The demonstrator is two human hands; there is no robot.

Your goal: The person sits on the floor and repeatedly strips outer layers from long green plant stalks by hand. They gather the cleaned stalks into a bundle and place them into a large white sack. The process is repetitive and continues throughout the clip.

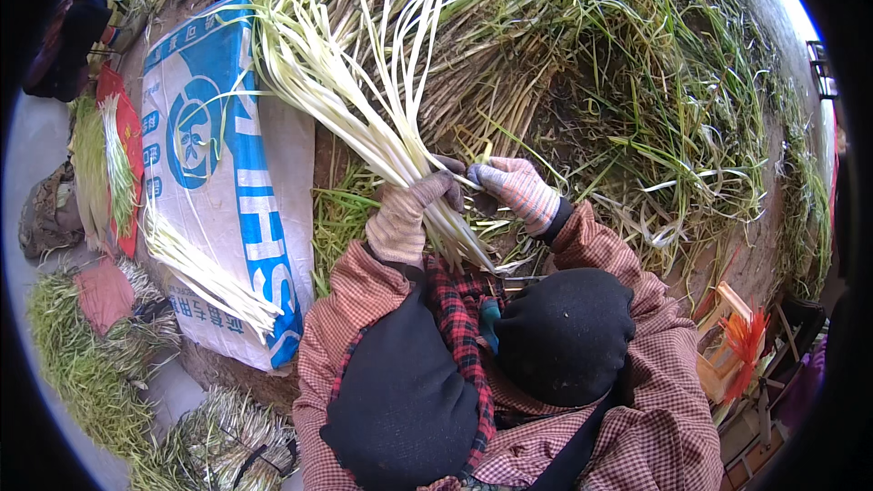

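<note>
My left hand (409,215), in a knitted work glove with dark fingertips, is closed around a bunch of long pale green-white stalks (354,116), seemingly blanched garlic leaves or chives. Their leafy tops fan out up and to the left, and their white lower ends point down towards my lap. My right hand (520,191), gloved in striped knit, pinches one stalk at the bunch's right side between thumb and fingers. A smaller bundle of like stalks (211,273) lies on a white and blue woven plastic sack (279,170) to the left.
A large heap of green and straw-coloured stalks (614,82) spreads ahead and to the right. Tied bundles (225,436) and more greens (75,354) lie at lower left. Pale stalks rest on a red sheet (129,129). Orange-red plastic strands (743,348) are at right.
</note>
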